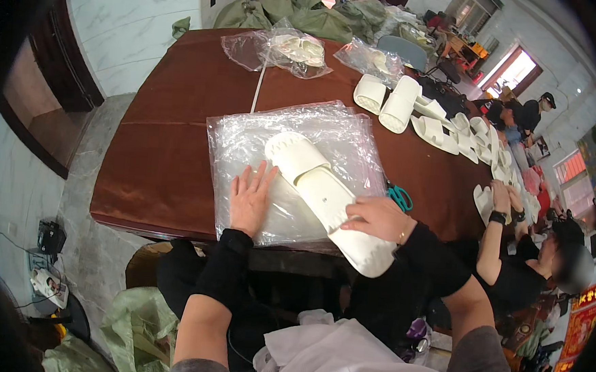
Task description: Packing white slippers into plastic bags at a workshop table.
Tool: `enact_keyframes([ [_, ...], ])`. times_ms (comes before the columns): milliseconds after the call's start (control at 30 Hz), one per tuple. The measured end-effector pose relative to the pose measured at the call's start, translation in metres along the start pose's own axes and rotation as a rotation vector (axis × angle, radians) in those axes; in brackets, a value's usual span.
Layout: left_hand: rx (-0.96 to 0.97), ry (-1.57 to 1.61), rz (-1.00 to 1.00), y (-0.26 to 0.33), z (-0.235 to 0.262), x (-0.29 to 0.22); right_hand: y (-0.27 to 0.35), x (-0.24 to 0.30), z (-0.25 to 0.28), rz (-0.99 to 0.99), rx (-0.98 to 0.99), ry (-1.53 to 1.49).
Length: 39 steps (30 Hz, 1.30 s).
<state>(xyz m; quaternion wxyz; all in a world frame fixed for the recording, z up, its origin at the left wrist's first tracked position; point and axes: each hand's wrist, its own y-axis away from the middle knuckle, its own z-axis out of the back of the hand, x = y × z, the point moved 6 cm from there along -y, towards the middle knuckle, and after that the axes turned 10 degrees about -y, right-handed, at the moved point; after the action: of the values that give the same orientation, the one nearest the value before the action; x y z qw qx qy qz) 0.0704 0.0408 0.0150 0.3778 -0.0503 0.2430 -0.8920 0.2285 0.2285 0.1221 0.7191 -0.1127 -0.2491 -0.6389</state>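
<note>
A stack of clear plastic bags (247, 132) lies on the brown table (171, 137) in front of me. My left hand (251, 198) rests flat on the bags, fingers spread. Two white slippers (324, 198) lie end to end across the bags, one at the far end (292, 155) and one hanging over the table's near edge. My right hand (378, 218) presses down on the nearer slipper, fingers curled over its side.
More white slippers (398, 103) lie along the right of the table, with filled clear bags (293, 49) at the far end. Teal scissors (400, 196) sit beside my right hand. A person in black (511, 267) sits at my right, handling slippers. White cloth (342, 359) covers my lap.
</note>
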Motion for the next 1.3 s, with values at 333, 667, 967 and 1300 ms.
enact_keyframes([
  [333,0.06,0.022,-0.04,-0.007,-0.004,-0.012,-0.102,-0.04,-0.002,0.035,-0.124,0.068],
  [667,0.025,0.071,-0.042,-0.001,0.003,-0.004,-0.016,-0.083,0.071,-0.122,-0.754,0.003],
  [967,0.041,0.025,-0.038,0.003,0.009,-0.001,0.024,-0.083,0.091,-0.093,-0.909,0.012],
  [1300,-0.039,0.243,-0.062,-0.004,0.0,-0.006,0.002,-0.083,-0.081,-0.093,-0.469,0.238],
])
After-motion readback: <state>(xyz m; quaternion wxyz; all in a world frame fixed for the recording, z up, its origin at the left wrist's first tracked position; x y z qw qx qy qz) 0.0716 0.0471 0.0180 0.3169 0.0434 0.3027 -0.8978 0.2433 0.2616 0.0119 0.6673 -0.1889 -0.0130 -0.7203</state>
